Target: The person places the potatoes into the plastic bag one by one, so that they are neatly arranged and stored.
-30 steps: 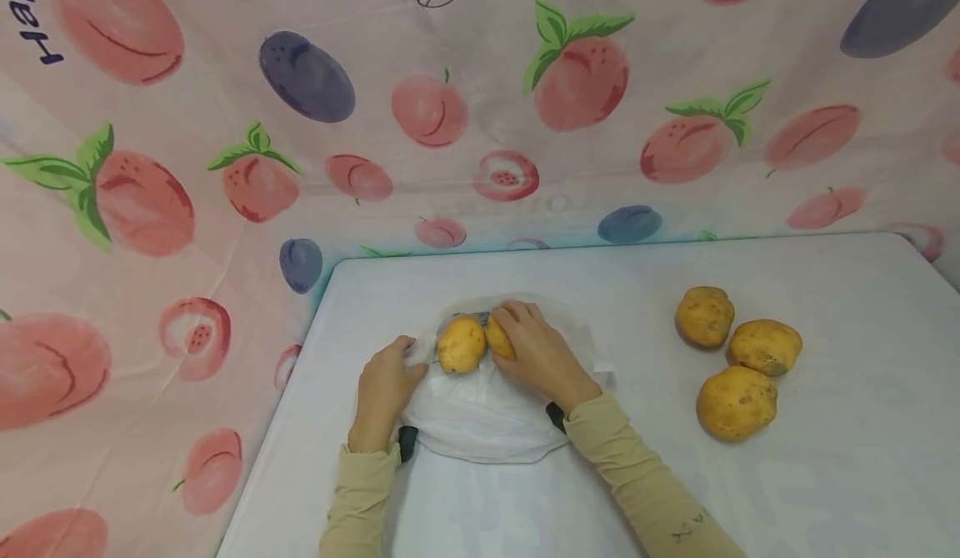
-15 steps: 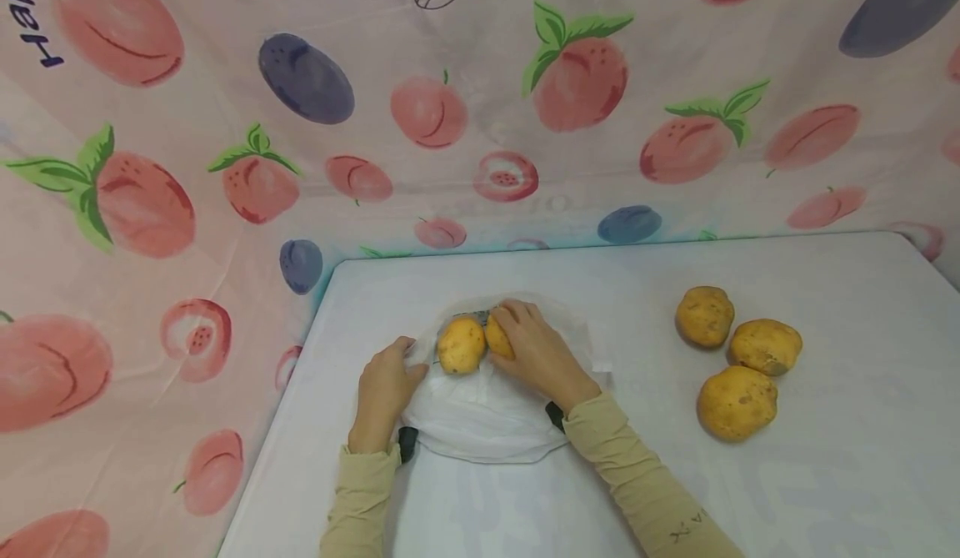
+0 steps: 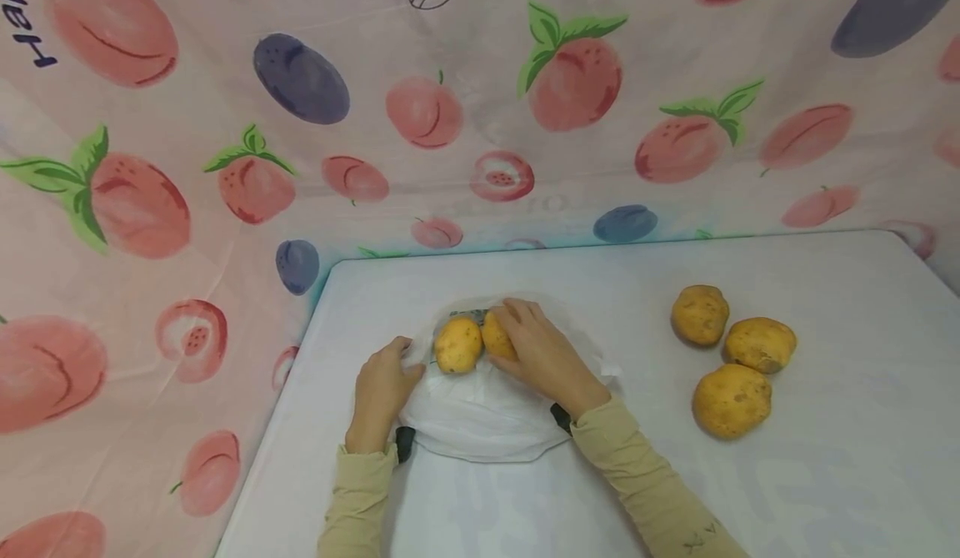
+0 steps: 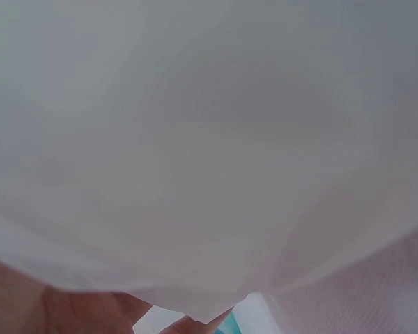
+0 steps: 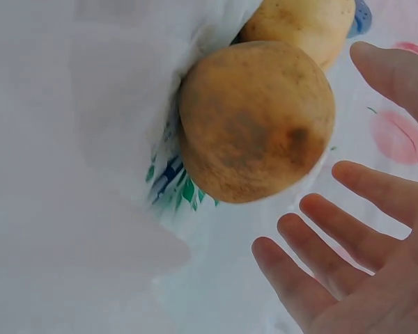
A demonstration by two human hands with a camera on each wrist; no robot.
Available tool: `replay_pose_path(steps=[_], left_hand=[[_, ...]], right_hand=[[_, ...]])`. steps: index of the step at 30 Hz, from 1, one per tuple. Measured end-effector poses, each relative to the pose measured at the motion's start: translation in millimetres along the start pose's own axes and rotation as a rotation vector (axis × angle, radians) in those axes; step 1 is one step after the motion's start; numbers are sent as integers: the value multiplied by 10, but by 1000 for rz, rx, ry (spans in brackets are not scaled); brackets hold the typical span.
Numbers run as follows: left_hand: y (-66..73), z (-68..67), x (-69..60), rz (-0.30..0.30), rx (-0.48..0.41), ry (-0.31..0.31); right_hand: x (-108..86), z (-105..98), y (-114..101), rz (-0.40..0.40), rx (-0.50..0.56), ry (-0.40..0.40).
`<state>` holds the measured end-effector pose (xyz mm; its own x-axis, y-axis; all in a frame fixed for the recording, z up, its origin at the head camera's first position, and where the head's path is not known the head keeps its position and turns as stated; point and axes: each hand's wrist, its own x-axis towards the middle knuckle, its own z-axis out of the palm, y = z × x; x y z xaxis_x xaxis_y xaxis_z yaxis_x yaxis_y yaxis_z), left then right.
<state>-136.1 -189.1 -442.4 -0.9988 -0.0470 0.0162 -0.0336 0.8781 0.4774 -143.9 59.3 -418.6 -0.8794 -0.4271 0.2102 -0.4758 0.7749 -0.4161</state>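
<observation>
A white plastic bag (image 3: 480, 429) lies on the table with its mouth toward the far side. Two potatoes sit at that mouth: a left potato (image 3: 458, 345) in full view and a right potato (image 3: 497, 337) partly covered by my right hand (image 3: 551, 358) in the head view. In the right wrist view the fingers of that hand are spread beside the nearer potato (image 5: 258, 122), with a gap between. My left hand (image 3: 382, 391) pinches the bag's left edge. White plastic fills most of the left wrist view and hides much of that hand's fingers (image 4: 90, 313).
Three more potatoes (image 3: 731, 399) lie close together on the right part of the white table (image 3: 847, 458). A fruit-print cloth (image 3: 450, 108) hangs behind the table and along its left side. Dark bands (image 3: 405, 443) show at both wrists.
My right hand has eased slightly to the right, off the right potato, more of which shows now. The left hand keeps its place at the bag. The head view has shifted a little.
</observation>
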Motion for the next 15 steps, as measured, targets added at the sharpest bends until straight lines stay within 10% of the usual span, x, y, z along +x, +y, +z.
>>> replay_pose_path(steps=[15], left_hand=[[-11,4,-1,3,-8,-4]], right_hand=[[-197,-224,5,-14,-28,52]])
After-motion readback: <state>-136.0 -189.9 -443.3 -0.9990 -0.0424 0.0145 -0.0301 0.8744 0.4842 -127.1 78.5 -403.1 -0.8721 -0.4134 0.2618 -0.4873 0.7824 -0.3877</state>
